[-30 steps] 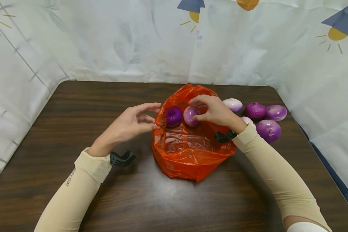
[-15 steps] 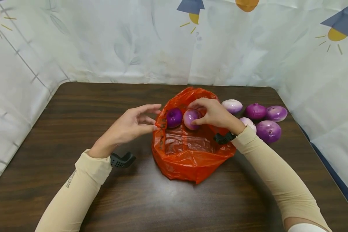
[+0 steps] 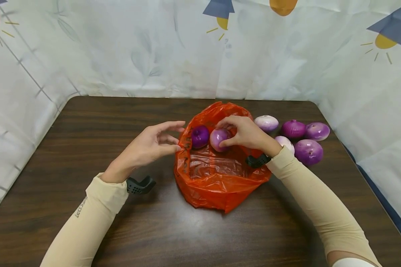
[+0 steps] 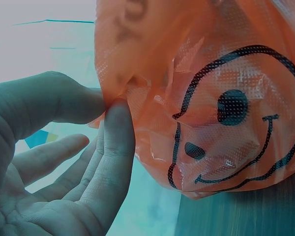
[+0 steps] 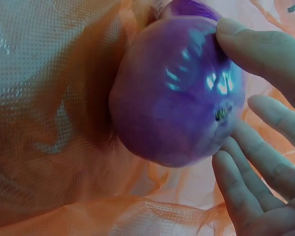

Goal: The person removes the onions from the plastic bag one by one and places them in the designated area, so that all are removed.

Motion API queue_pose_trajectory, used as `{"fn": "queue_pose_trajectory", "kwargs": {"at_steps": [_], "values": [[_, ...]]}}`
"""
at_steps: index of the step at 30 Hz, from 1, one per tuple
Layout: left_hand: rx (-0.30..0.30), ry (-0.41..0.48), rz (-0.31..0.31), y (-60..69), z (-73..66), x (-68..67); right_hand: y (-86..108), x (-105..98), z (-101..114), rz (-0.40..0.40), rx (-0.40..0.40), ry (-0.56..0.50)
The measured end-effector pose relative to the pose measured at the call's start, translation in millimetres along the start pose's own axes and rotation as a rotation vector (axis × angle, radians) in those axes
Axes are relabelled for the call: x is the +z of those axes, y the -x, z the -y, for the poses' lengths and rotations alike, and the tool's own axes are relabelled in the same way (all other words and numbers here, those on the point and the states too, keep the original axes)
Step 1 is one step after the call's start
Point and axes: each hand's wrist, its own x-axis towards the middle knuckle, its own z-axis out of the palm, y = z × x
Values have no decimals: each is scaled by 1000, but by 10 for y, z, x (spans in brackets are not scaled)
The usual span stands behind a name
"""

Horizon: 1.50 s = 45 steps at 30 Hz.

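Note:
An orange-red plastic bag [image 3: 217,193] stands with its mouth spread on the dark table. My left hand [image 3: 150,144] pinches the left edge of that bag between thumb and finger; the left wrist view shows the pinch beside a printed smiling face [image 4: 236,118]. Inside the bag, my right hand [image 3: 248,133] grips a pale purple onion [image 3: 218,140] with thumb and fingertips. Against this onion's left side is a darker purple onion [image 3: 200,137]. In the right wrist view the gripped onion [image 5: 177,93] partly hides the darker one [image 5: 189,8].
Several more onions lie right of the bag: a whitish one [image 3: 266,123], a deep purple one [image 3: 293,129], and a large purple one [image 3: 308,152] among them. A patterned white sheet [image 3: 187,52] hangs behind the table [image 3: 120,222].
Both hands keep nearly the same places on the bag and the onion. Everything sits slightly lower in the head view, as the camera has tilted a little.

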Motion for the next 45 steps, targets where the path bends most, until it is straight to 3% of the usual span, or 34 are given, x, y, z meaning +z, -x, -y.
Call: {"fn": "queue_pose_trajectory", "kwargs": {"at_steps": [17, 26, 39, 45], "values": [[0, -10, 3, -6, -3, 0, 35, 22, -32, 27, -5, -62], [4, -3, 4, -14, 4, -4, 45, 51, -45, 40, 53, -170], [0, -5, 2, -18, 0, -4, 94, 67, -88, 89, -2, -91], [1, -3, -2, -6, 11, 3, 99, 101, -118, 135, 10, -155]]}}
